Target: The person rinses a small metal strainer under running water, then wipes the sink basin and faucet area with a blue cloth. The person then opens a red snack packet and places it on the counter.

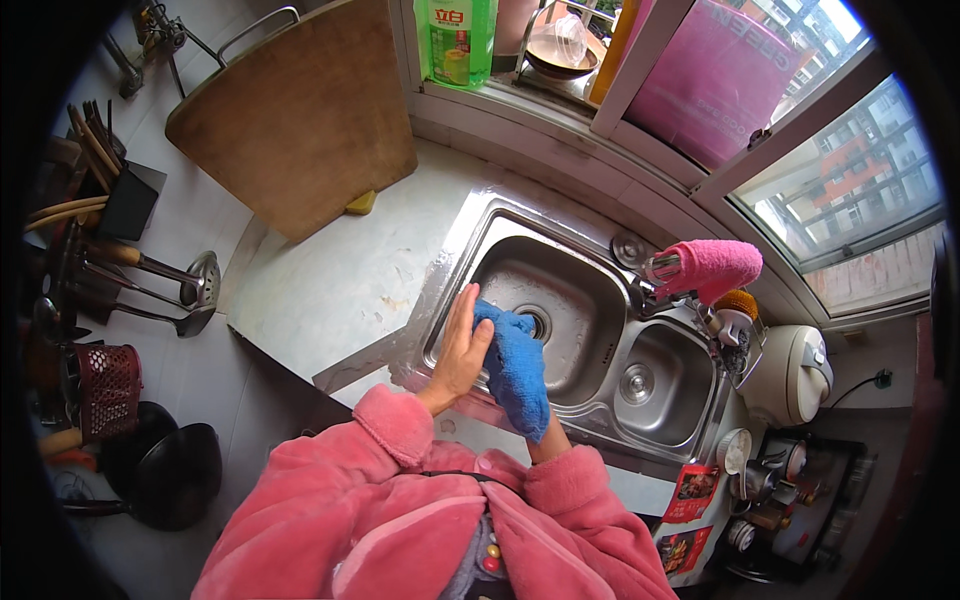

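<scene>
A blue cloth (pixel 517 367) is draped over my right hand (pixel 551 441), so only the wrist shows and the fingers are hidden. My left hand (pixel 459 346) lies flat against the cloth's left side, fingers straight and together, its thumb resting on the fabric. Both hands are above the near left part of a stainless steel double sink (pixel 433 330). Beyond the cloth, the larger basin (pixel 577 300) has water drops on its bottom and a round drain (pixel 536 319) partly covered by the cloth.
Left of the sink, a wooden cutting board (pixel 300 112) leans near a yellow sponge (pixel 361 203). A pink towel (pixel 712 266) hangs over the faucet. A white rice cooker (pixel 791 371) stands right. Ladles (pixel 199 300) and black pans (pixel 176 476) hang on the left wall.
</scene>
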